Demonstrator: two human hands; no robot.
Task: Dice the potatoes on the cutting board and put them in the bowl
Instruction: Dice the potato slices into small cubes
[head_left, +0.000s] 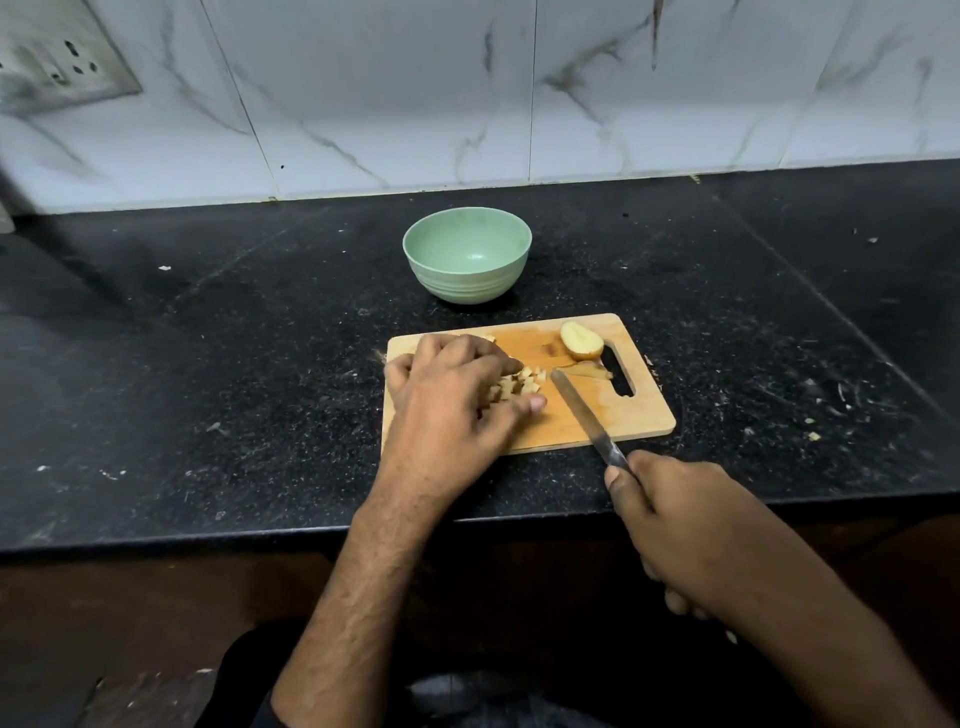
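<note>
You're working at a black speckled counter (208, 364), pretty scuffed and dotted with pale crumbs. A green bowl (467, 254) is sitting toward the wall, and a wooden cutting board (613, 410) is lying just in front of it, near the counter's edge.

left hand (452, 395) over potato dice (519, 387)

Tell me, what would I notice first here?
Two hands in the middle: the left hand cups a pile of potato cubes on the wooden cutting board, and the right hand holds a knife over it. Behind sits an empty green bowl.
</note>
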